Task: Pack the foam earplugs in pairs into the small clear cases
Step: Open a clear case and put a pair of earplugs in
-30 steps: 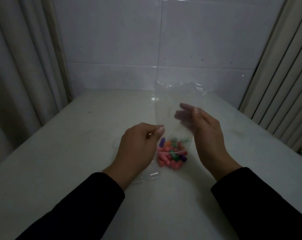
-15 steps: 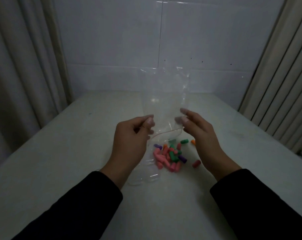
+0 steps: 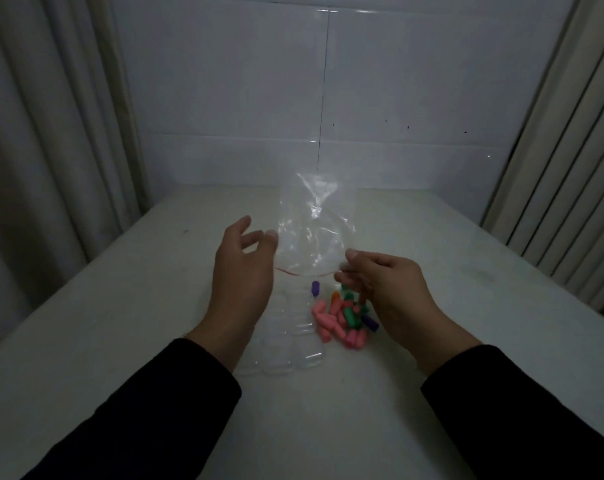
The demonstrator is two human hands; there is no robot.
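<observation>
A heap of foam earplugs (image 3: pixel 329 323), pink, green, orange and purple, lies on the white table (image 3: pixel 120 323) under my hands. Several small clear cases (image 3: pixel 295 344) lie in a cluster just left of the heap, hard to make out. An empty clear zip bag (image 3: pixel 311 233) stands upside down above them, its red zip line at the bottom. My right hand (image 3: pixel 387 292) pinches the bag's lower right corner between thumb and fingers. My left hand (image 3: pixel 241 282) hovers at the bag's left edge with its fingers spread, holding nothing.
Curtains hang at the left (image 3: pixel 44 133) and right (image 3: pixel 563 150) of the table. A white tiled wall (image 3: pixel 259 98) closes off the far edge. The light is dim.
My left hand has let go of the bag and opened its fingers. The bag has sunk lower and now hangs from my right hand only. The earplugs lie loose on the table.
</observation>
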